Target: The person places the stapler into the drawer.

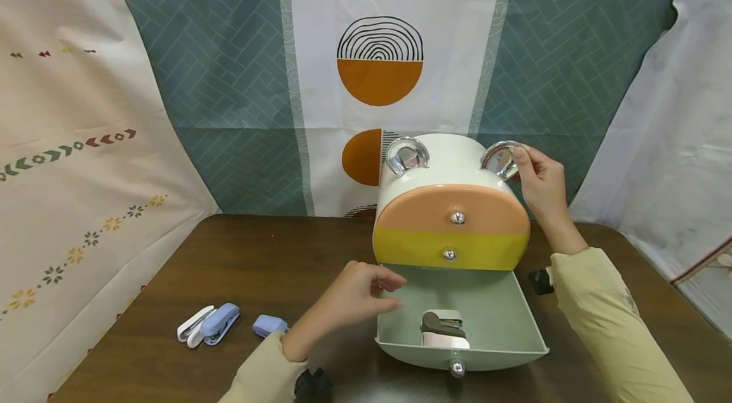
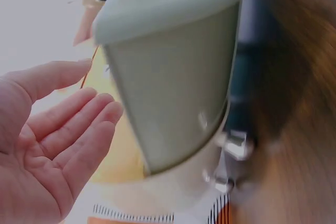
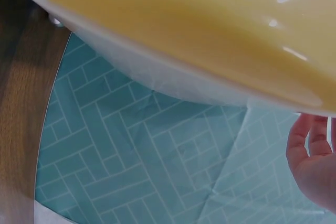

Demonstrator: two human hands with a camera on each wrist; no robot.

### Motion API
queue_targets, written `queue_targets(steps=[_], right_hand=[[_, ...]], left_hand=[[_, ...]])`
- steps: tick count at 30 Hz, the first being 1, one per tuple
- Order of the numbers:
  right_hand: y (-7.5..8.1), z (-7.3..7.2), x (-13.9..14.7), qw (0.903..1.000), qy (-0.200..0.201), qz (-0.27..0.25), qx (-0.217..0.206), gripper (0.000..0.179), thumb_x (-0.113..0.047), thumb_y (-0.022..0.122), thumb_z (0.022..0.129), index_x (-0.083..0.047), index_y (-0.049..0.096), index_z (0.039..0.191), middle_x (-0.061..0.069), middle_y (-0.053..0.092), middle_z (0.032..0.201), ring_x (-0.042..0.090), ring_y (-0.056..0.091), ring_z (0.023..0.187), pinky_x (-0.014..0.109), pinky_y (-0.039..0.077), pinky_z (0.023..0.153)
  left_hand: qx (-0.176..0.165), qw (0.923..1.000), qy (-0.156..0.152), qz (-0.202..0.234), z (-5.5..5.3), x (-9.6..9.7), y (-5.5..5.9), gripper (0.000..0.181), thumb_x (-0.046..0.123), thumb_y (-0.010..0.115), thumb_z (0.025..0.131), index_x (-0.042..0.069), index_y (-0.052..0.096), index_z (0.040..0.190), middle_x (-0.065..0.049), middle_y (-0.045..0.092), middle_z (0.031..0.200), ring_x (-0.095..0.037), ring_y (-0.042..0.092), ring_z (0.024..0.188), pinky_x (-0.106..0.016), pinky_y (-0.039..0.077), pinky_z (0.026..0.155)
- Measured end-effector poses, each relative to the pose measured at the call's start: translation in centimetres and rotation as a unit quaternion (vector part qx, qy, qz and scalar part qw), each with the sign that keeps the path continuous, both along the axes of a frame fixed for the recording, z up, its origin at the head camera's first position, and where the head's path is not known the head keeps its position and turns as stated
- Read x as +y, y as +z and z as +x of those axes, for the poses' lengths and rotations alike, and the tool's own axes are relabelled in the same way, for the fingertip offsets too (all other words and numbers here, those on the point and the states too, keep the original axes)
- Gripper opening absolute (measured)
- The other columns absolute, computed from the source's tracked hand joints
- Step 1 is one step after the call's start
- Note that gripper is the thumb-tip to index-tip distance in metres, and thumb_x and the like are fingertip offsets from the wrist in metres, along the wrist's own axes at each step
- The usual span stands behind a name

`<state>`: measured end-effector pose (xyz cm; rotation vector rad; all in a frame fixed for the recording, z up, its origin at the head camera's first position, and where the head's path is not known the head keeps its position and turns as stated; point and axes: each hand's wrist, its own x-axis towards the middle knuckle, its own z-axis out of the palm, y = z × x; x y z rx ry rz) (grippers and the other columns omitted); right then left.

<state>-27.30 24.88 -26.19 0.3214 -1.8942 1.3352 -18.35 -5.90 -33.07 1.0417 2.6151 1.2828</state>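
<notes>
A rounded desktop drawer box [image 1: 443,158] has a peach drawer front [image 1: 417,209], a yellow one [image 1: 412,247] and a pale green bottom drawer [image 1: 497,314] that is pulled out. My right hand [image 1: 543,187] pinches the chrome ring [image 1: 490,158] on the box's upper right, its thumb on the near side. A dark grey and white stapler [image 1: 443,328] lies inside the green drawer near its front. At the drawer's left side, my left hand [image 1: 357,295] hovers with fingers loosely bent and nothing between them. The left wrist view shows its bare palm [image 2: 42,166].
Left on the brown table [image 1: 251,257] lie a white stapler [image 1: 194,325] and a blue stapler [image 1: 220,324] side by side. A small blue object [image 1: 269,325] sits near my left forearm. A second chrome ring [image 1: 407,155] is on the box's upper left. Patterned cloth [image 1: 229,72] hangs behind.
</notes>
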Motion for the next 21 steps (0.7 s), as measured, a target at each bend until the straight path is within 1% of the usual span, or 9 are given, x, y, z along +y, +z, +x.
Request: queue_targets(steps=[3, 6, 10, 13, 16, 21], right_hand=[[0.1, 0.1, 0.0, 1.0, 0.002, 0.001, -0.007, 0.031, -0.014, 0.051, 0.093, 0.013, 0.061, 0.103, -0.025, 0.056, 0.067, -0.008, 0.054, 0.06, 0.01, 0.045, 0.059], [0.6, 0.7, -0.3, 0.9999, 0.011, -0.005, -0.01, 0.031, -0.011, 0.05, 0.093, 0.016, 0.059, 0.104, -0.024, 0.056, 0.067, -0.008, 0.053, 0.06, 0.008, 0.045, 0.059], [1.4, 1.9, -1.1, 0.9998, 0.016, -0.006, -0.014, 0.032, -0.011, 0.05, 0.093, 0.017, 0.058, 0.104, -0.024, 0.057, 0.068, -0.009, 0.054, 0.06, 0.008, 0.044, 0.059], [1.6, 2.3, -1.3, 0.9997, 0.013, -0.001, -0.019, 0.032, -0.013, 0.05, 0.093, 0.016, 0.058, 0.105, -0.025, 0.057, 0.069, -0.008, 0.054, 0.061, 0.008, 0.044, 0.06], [1.4, 2.0, -1.1, 0.9997, 0.008, 0.003, -0.022, 0.032, -0.012, 0.05, 0.092, 0.016, 0.058, 0.105, -0.025, 0.057, 0.07, -0.008, 0.054, 0.06, 0.007, 0.044, 0.059], [0.6, 0.8, -0.2, 0.9995, 0.002, 0.012, -0.029, 0.033, -0.014, 0.05, 0.093, 0.014, 0.058, 0.107, -0.025, 0.057, 0.071, -0.008, 0.054, 0.061, 0.007, 0.044, 0.059]], left_hand=[[0.006, 0.9997, 0.016, 0.017, 0.3, -1.5, 0.0, 0.023, 0.011, 0.072, 0.076, 0.004, 0.069, 0.097, -0.005, 0.069, 0.092, -0.015, 0.064, 0.083, -0.019, 0.049, 0.071], [0.013, 0.9992, 0.034, 0.017, 0.7, -3.2, -0.2, 0.023, 0.012, 0.072, 0.076, 0.003, 0.069, 0.097, -0.006, 0.069, 0.093, -0.018, 0.064, 0.084, -0.022, 0.05, 0.073], [0.003, 0.9981, 0.06, 0.012, 1.2, -5.6, -0.6, 0.024, 0.015, 0.072, 0.076, 0.008, 0.069, 0.098, -0.002, 0.068, 0.095, -0.02, 0.064, 0.087, -0.028, 0.05, 0.076], [-0.006, 0.9971, 0.075, 0.011, 1.5, -7.4, -0.9, 0.024, 0.016, 0.072, 0.076, 0.01, 0.069, 0.099, -0.001, 0.068, 0.096, -0.02, 0.063, 0.089, -0.032, 0.05, 0.077], [-0.009, 0.9964, 0.085, 0.002, 1.9, -9.2, -1.3, 0.025, 0.018, 0.072, 0.076, 0.01, 0.068, 0.1, -0.002, 0.068, 0.097, -0.02, 0.063, 0.091, -0.034, 0.05, 0.078], [-0.018, 0.9953, 0.095, -0.011, 2.5, -12.2, -1.8, 0.032, 0.026, 0.072, 0.077, 0.009, 0.067, 0.104, -0.006, 0.067, 0.103, -0.022, 0.062, 0.097, -0.036, 0.049, 0.08]])
